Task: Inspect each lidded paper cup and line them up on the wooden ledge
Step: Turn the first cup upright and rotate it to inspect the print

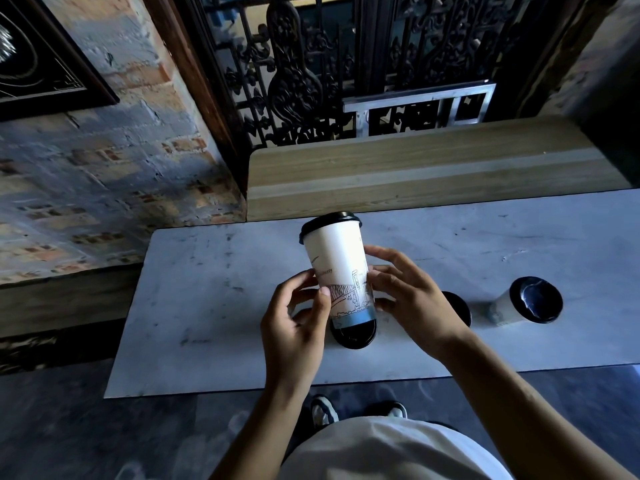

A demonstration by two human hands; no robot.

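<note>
I hold a tall white paper cup [337, 258] with a black lid and a line drawing, lifted above the white table [214, 306] and tilted away from me. My left hand [298, 317] grips its lower left side, my right hand [405, 292] its lower right. Directly below it stands another cup, of which only the black lid [353, 334] shows. A third lid [460, 306] peeks out behind my right hand. Further right stands a fourth lidded cup [526, 303]. The wooden ledge [433, 168] runs behind the table with nothing on it.
A brick wall [104, 188] with a dark framed picture [41, 53] stands left. Behind the ledge rises a black ornate iron grille [311, 71] with a metal frame [419, 105]. My shoes [325, 410] and dark floor lie under the table's front edge.
</note>
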